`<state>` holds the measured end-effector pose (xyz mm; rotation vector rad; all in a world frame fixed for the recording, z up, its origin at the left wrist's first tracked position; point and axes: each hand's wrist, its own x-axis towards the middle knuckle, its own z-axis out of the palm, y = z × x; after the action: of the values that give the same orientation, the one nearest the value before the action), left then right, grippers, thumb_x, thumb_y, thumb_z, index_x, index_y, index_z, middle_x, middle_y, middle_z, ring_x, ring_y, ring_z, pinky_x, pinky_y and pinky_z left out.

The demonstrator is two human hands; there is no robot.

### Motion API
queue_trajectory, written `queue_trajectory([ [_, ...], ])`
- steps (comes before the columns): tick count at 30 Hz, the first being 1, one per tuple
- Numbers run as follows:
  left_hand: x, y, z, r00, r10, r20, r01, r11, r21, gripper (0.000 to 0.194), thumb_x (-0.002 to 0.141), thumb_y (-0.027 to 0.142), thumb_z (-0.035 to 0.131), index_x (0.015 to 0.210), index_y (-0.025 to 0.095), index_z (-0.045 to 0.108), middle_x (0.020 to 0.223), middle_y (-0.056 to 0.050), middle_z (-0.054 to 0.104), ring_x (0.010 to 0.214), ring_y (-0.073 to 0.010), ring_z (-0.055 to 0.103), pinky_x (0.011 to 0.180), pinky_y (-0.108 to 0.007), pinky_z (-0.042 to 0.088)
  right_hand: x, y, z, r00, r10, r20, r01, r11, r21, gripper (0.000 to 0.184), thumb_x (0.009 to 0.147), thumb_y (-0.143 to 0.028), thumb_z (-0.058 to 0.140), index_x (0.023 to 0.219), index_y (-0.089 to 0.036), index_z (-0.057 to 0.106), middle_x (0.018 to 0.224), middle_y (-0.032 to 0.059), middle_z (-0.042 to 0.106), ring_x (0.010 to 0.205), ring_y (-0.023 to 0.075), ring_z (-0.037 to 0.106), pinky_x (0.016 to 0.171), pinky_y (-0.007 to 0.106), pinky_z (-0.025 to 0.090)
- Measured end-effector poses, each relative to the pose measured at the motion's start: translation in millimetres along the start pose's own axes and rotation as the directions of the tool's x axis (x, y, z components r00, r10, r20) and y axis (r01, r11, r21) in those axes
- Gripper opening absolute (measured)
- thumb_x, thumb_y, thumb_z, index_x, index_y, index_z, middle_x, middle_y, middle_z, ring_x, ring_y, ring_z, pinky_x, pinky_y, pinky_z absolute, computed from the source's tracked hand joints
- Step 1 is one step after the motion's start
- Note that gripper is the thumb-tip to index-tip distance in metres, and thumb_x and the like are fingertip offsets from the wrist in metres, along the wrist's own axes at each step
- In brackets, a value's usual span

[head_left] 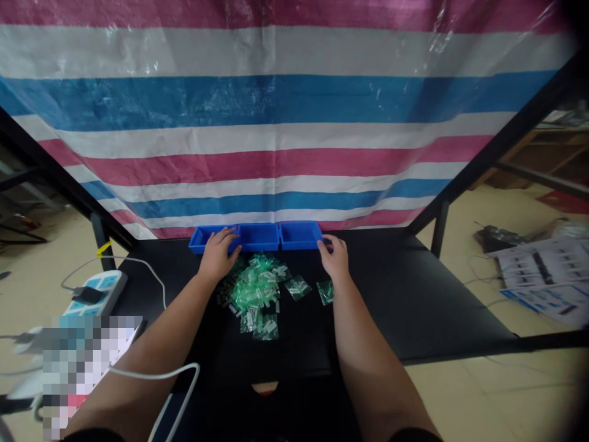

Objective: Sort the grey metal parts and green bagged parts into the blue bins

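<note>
Three blue plastic bins stand in a row at the back of the black table: a left bin (198, 240), a middle bin (258, 236) and a right bin (301, 235). My left hand (219, 253) lies over the front of the left bin, fingers stretched out and thumb apart, reaching toward the middle bin. At the outer end of the right bin, my right hand (335, 255) touches its side with the fingers apart. In front of the bins is a pile of small clear-green plastic packets (257, 285) holding pale little parts.
One loose packet (297, 287) lies right of the pile, another packet (324, 293) beside my right forearm. A power strip (99, 291), a white cable (156, 373) and a pixelated screen (99, 362) are at left. A striped sheet (276, 141) hangs behind the table (442, 294).
</note>
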<state>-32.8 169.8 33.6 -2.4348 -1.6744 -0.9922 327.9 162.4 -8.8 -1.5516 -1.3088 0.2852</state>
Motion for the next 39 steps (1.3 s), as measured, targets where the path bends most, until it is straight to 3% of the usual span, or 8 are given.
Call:
queue_trajectory([
  [3,-22.6,13.5,-20.1,0.998,0.024,-0.064,-0.028,0.997,-0.067,0.028,0.093,0.032,0.054,0.117,0.022,0.064,0.132,-0.008,0.065,0.135,-0.0277,0.051,0.115,-0.047,0.039,-12.6,-1.8,-20.9,1.000,0.021,-0.002,-0.021,1.000,-0.017,0.039,0.085,-0.051,0.061,0.108,-0.021,0.071,0.106,0.0112,0.065,0.076,0.0209,0.060,0.078,0.040,0.053],
  [8,-93.1,25.8,-50.2,0.996,-0.087,0.032,0.091,0.983,-0.158,0.020,0.093,0.031,0.053,0.108,0.024,0.064,0.108,-0.006,0.070,0.106,-0.0252,0.064,0.094,-0.040,0.052,-54.7,-2.6,-54.5,0.964,-0.080,0.255,0.092,0.995,-0.035,0.027,0.082,-0.036,0.061,0.105,-0.024,0.070,0.099,0.0069,0.065,0.083,0.0230,0.061,0.074,0.038,0.052],
  [14,-158.7,29.4,-52.7,0.981,-0.163,0.105,0.182,0.959,-0.217,0.020,0.092,0.030,0.055,0.110,0.024,0.063,0.109,-0.008,0.065,0.105,-0.0253,0.062,0.092,-0.041,0.052,-106.3,-9.5,-73.0,0.879,-0.262,0.399,0.350,0.922,-0.165,0.039,0.074,-0.013,0.054,0.107,-0.026,0.069,0.118,0.0067,0.063,0.109,0.0272,0.058,0.099,0.046,0.046],
  [23,-158.0,29.8,-49.0,0.972,-0.163,0.168,0.210,0.924,-0.320,0.018,0.090,0.025,0.055,0.106,0.023,0.064,0.097,-0.005,0.063,0.092,-0.0212,0.062,0.082,-0.034,0.051,-134.4,-30.4,-59.5,0.848,-0.287,0.446,0.421,0.875,-0.238,0.040,0.082,-0.015,0.054,0.117,-0.026,0.069,0.119,0.0057,0.069,0.120,0.0279,0.057,0.103,0.045,0.045],
  [28,-162.4,26.9,-49.7,0.977,-0.154,0.145,0.196,0.916,-0.351,0.018,0.090,0.025,0.055,0.105,0.023,0.064,0.096,-0.005,0.063,0.090,-0.0210,0.061,0.082,-0.034,0.050,-147.8,-25.2,-58.1,0.886,-0.251,0.389,0.387,0.863,-0.324,0.050,0.085,-0.026,0.057,0.135,-0.021,0.058,0.136,0.0089,0.061,0.137,0.0321,0.045,0.113,0.052,0.037],
  [31,-162.4,26.5,-49.5,0.977,-0.149,0.154,0.196,0.912,-0.360,0.017,0.089,0.025,0.056,0.104,0.023,0.064,0.095,-0.004,0.063,0.089,-0.0206,0.062,0.080,-0.033,0.050,-152.4,-27.8,-60.9,0.911,-0.205,0.359,0.333,0.877,-0.345,0.045,0.084,-0.027,0.058,0.129,-0.021,0.061,0.127,0.0103,0.064,0.126,0.0319,0.053,0.108,0.051,0.042],
  [35,-162.4,28.0,-50.9,0.974,-0.145,0.176,0.203,0.904,-0.376,0.016,0.089,0.025,0.056,0.103,0.022,0.064,0.094,-0.004,0.063,0.087,-0.0199,0.062,0.079,-0.032,0.049,-152.3,-28.8,-76.6,0.933,-0.106,0.345,0.219,0.926,-0.307,0.047,0.084,-0.034,0.063,0.129,-0.021,0.060,0.112,0.0123,0.065,0.095,0.0273,0.063,0.082,0.042,0.054],
  [39,-162.4,29.6,-52.7,0.969,-0.167,0.180,0.227,0.889,-0.398,0.017,0.089,0.027,0.055,0.104,0.022,0.064,0.091,-0.003,0.063,0.083,-0.0193,0.062,0.075,-0.031,0.049,-148.4,-25.1,-92.7,0.929,0.036,0.367,0.024,0.987,-0.157,0.043,0.085,-0.046,0.066,0.119,-0.021,0.063,0.101,0.0089,0.068,0.075,0.0213,0.066,0.060,0.031,0.052],
])
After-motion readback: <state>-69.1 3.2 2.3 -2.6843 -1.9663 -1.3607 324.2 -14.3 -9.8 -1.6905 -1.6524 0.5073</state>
